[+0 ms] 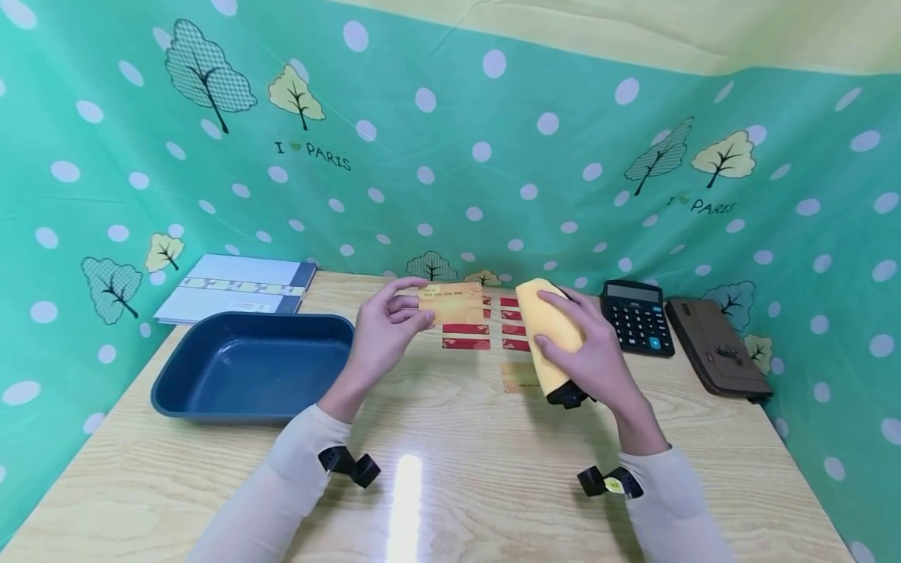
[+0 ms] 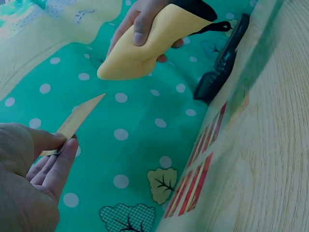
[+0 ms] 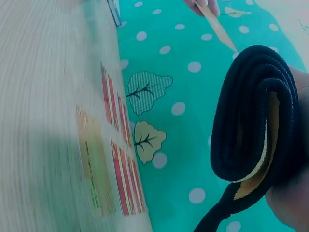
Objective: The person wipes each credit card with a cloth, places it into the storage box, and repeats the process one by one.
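Observation:
My left hand (image 1: 387,320) pinches a gold bank card (image 1: 452,303) by its left end between thumb and fingers, held up above the table. Seen from the left wrist, the card (image 2: 79,116) is nearly edge-on. My right hand (image 1: 591,344) grips a rolled yellow cloth (image 1: 552,336) with black trim and a black loop. From the right wrist, the black rolled end (image 3: 253,116) shows its layers. Below the cloth, a second gold card (image 1: 517,378) lies flat, partly covered in the head view. Behind it lie red-and-gold cards (image 1: 466,344) in two columns.
A blue basin (image 1: 246,418) stands at the left, with a white-and-blue folder (image 1: 235,274) behind it. To the right are a black calculator (image 1: 637,317) and a brown zip wallet (image 1: 718,348). A green patterned curtain (image 1: 450,156) closes off the back and sides.

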A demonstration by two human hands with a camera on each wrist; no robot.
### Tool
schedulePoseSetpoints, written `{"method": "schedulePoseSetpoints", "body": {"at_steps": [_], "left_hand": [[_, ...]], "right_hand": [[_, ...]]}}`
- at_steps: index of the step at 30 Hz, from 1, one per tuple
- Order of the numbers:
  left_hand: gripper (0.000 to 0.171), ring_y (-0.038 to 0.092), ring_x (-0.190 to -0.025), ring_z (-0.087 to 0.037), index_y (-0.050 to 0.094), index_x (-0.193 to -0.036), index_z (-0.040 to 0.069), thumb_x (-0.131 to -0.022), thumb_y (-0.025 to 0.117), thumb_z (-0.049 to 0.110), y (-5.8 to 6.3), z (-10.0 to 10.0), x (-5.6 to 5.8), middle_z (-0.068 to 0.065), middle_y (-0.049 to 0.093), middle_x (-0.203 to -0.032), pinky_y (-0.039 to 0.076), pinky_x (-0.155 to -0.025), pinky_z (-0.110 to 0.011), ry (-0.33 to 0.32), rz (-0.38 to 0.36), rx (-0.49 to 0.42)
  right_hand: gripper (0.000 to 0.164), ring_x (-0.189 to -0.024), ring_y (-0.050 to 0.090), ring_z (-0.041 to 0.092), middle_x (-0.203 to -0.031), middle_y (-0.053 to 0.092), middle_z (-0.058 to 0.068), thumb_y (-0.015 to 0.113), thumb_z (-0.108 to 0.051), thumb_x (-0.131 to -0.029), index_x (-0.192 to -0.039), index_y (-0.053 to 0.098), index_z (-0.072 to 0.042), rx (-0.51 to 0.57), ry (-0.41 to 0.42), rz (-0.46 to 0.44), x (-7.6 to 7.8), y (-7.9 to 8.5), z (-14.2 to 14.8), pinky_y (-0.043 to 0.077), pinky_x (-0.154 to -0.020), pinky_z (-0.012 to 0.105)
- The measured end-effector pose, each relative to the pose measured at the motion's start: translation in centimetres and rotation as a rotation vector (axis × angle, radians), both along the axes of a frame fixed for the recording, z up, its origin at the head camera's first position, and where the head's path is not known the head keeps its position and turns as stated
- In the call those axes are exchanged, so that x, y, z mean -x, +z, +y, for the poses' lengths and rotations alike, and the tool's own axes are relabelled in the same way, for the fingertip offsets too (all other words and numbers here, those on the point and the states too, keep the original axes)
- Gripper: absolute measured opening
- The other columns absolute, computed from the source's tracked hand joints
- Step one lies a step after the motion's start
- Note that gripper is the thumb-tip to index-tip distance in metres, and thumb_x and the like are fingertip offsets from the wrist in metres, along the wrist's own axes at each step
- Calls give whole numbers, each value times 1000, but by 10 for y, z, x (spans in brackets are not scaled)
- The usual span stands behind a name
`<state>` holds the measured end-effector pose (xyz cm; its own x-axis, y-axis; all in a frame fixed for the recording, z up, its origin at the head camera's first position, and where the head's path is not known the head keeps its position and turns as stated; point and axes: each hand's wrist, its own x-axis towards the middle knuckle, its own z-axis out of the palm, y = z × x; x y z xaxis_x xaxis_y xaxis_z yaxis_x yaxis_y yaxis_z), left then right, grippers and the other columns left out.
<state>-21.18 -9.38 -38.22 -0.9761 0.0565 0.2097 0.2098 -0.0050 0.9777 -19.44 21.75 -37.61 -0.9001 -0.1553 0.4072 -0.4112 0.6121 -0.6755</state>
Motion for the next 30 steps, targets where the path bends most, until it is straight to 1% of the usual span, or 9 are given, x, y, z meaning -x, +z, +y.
{"method": "schedulePoseSetpoints", "body": {"at_steps": [5,10,14,17,20,25,28,30], "left_hand": [[48,78,-85,-14,63,-135,10,-90,75,-2,-3,1,3,-14,73,-97,67,-83,-33,3,-21,-4],[49,78,-85,-14,62,-136,8,-90,76,-1,-3,4,4,-19,76,-100,67,-83,-31,9,-26,8],[47,79,-87,-17,64,-134,10,-90,75,-2,-3,7,4,-23,76,-103,67,-82,-32,14,-17,4],[46,79,-89,-21,65,-133,12,-90,74,-3,-3,9,2,-24,76,-103,67,-82,-31,9,-22,9],[46,79,-91,-23,63,-135,10,-91,73,-3,-4,10,0,-25,75,-104,67,-83,-31,-7,-30,10],[47,77,-89,-17,60,-137,4,-93,69,-6,-5,13,0,-26,72,-104,66,-87,-36,-43,-33,-42],[46,76,-87,-13,60,-137,5,-93,66,-9,-5,15,0,-25,71,-103,66,-88,-38,-62,-45,-81],[46,76,-87,-13,60,-137,5,-94,64,-11,-5,16,0,-24,71,-104,66,-89,-37,-70,-56,-102]], "right_hand": [[61,-89,59,26,-156,47,13,81,-16,-88,-144,62,-29,25,5,13,1,1,-9,52,-67,26],[62,-91,59,25,-156,48,11,81,-15,-87,-144,61,-30,54,7,12,1,2,-18,52,-68,27],[63,-87,58,24,-153,51,10,82,-12,-86,-143,62,-30,78,14,42,1,1,-25,53,-66,26],[63,-86,58,23,-152,52,10,82,-11,-86,-143,63,-29,91,24,52,1,-1,-30,54,-64,25],[63,-85,59,22,-152,52,10,82,-10,-85,-143,63,-30,92,27,51,1,-3,-33,54,-63,25],[64,-83,59,22,-152,52,10,82,-10,-85,-143,62,-29,73,31,62,0,-4,-37,54,-63,25],[63,-83,61,22,-151,52,11,81,-10,-85,-143,62,-28,62,30,70,0,-4,-39,53,-64,25],[63,-87,63,23,-151,53,11,82,-11,-85,-143,63,-27,52,29,78,1,-4,-40,53,-67,26]]}}
